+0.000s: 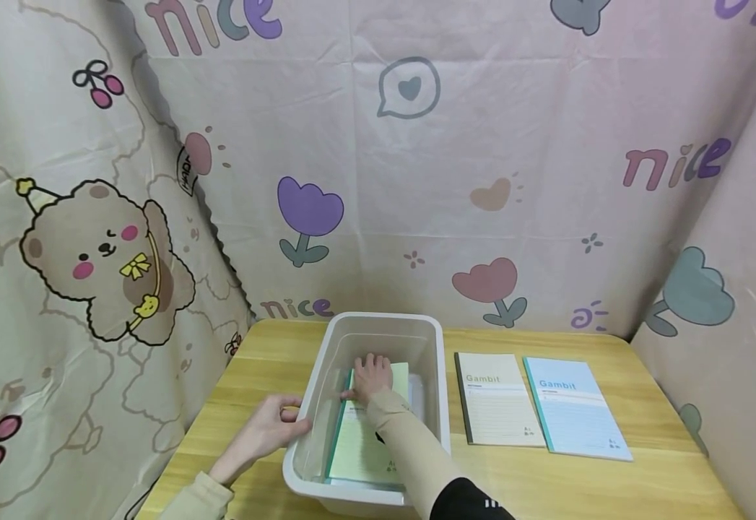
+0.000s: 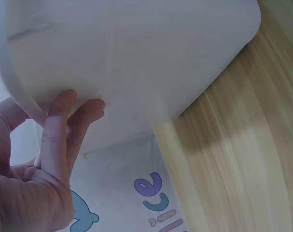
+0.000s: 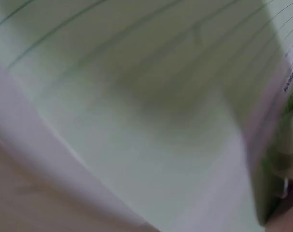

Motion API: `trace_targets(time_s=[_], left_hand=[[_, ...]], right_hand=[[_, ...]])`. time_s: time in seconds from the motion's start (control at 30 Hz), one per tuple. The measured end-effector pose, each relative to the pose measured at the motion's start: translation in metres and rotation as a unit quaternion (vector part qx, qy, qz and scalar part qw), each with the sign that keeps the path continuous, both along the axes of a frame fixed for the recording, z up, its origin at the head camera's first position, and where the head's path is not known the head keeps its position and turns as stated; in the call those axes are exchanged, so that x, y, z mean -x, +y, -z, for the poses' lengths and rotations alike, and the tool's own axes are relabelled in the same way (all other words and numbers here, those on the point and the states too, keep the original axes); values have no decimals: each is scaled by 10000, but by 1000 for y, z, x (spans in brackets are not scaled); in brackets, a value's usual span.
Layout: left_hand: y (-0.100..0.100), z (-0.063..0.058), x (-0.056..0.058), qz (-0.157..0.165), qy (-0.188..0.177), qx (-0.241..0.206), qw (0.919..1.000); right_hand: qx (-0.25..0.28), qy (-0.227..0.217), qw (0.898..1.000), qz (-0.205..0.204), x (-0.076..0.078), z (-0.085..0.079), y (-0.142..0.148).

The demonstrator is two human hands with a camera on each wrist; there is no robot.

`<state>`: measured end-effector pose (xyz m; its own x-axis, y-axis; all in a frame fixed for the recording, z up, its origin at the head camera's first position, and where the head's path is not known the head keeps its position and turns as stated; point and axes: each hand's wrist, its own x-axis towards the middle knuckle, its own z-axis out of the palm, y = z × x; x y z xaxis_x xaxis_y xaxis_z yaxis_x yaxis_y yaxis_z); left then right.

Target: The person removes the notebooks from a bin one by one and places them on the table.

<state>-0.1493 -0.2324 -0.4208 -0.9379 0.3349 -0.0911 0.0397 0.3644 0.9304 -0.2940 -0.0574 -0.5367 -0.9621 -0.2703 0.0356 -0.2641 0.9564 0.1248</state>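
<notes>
"Handling one green notebook (image 1: 357,449) inside one pale bin (image 1: 390,336): is that the step to be entered?"

"So judged. Notebook, one: found low within the bin's walls, teal spine to the left. Whether it is being set in or taken out is not shown."

"And the grips?"

"Left grip (image 1: 270,427): closed on the bin's left rim, wall pinched between thumb and fingers. Right grip (image 1: 372,379): placed over the notebook's cover; whether it is held or merely touched cannot be told."

"Remaining stock?"

"Cream notebook (image 1: 497,401), one; blue notebook (image 1: 579,412), one. Both set on the table (image 1: 533,485), side by side, right of the bin, untouched."

"What is called for next?"

"By judgement: bin to be steadied at the rim; notebook to be squared flat and released or, if removal is meant, taken firmly by an edge and lifted clear."
</notes>
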Motion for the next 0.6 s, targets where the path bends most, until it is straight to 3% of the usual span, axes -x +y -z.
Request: trace_targets(time_s=[0.33, 0.6], left_hand=[[0, 0, 0, 9, -32, 12, 10000], [1, 1, 1, -94, -57, 147, 9998]], right_hand=[[54, 270, 9986, -455, 1, -14, 7], [286, 380, 9979, -437, 5, -20, 10]])
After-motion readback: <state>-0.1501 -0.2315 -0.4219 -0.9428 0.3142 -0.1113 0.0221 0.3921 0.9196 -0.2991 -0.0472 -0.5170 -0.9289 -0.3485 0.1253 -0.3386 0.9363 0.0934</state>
